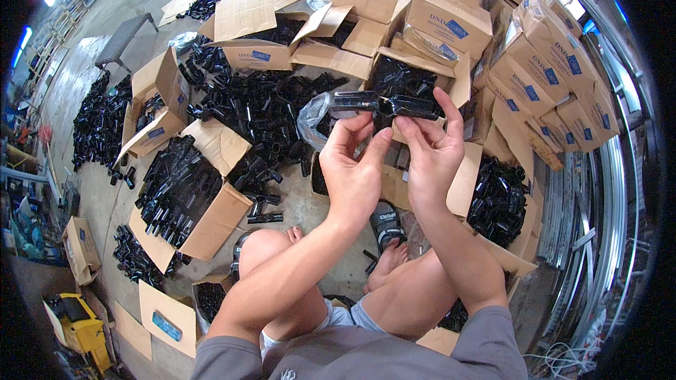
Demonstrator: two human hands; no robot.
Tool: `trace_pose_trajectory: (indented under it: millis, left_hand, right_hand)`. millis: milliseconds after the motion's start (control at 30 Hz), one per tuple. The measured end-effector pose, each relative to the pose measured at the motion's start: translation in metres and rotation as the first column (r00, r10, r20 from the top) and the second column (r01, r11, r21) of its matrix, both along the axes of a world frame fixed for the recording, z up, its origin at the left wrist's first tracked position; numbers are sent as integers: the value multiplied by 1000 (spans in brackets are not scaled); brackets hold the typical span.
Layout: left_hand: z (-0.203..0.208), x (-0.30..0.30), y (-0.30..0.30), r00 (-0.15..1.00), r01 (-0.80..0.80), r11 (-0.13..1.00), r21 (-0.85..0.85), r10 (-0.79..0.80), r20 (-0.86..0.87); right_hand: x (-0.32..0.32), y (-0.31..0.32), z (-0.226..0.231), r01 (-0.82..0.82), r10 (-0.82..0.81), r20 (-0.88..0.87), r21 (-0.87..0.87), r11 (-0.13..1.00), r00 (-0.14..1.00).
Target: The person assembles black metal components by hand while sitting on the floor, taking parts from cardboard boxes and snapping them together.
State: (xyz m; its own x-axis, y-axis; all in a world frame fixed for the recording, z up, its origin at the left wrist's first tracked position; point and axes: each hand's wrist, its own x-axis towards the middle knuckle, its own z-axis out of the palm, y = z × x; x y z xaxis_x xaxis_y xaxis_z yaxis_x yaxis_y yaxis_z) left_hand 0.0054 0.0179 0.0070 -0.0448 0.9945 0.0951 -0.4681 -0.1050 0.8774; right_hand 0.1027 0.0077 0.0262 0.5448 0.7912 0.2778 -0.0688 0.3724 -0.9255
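I hold a glossy black T-shaped pipe joint [415, 106] up in front of me, its two arms running left to right and a short stub pointing down. My left hand [354, 165] pinches it from below, near the left arm and the stub. Beneath the right arm, the thumb and fingers of my right hand [431, 158] are closed on it, with one finger raised at its right end. Just behind the joint stands an open carton [461, 81] full of black parts. A clear plastic bag [315, 121] lies to the left of my hands.
Heaped black pipe joints [260, 109] cover the floor ahead and left. An open carton of black joints [211, 222] lies at left, another heap [498, 200] at right. Stacked closed cartons [549, 63] and long metal bars [605, 218] line the right. A yellow machine [83, 324] stands lower left.
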Motion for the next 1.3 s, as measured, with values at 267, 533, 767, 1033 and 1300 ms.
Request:
trace_pose_trajectory:
  millis: [267,533,767,1033,1300]
  left_hand:
    - [-1,-1,3,1000,-6,1000,-5,6,12]
    - [2,-1,3,998,0,1000,-24,2,56]
    - [-1,0,3,1000,-10,1000,-7,10,16]
    - [1,0,3,999,-21,1000,-18,21,27]
    - [3,0,3,1000,-16,999,-34,16,-2]
  right_hand:
    - [0,-6,2,-21,33,162,-73,997,986]
    - [0,-2,-1,-37,40,111,-29,999,993]
    - [1,0,-2,-49,50,23,-40,998,998]
    - [-2,1,-3,-68,67,-47,-10,998,997]
    - [1,0,-1,-84,79,-97,-52,995,992]
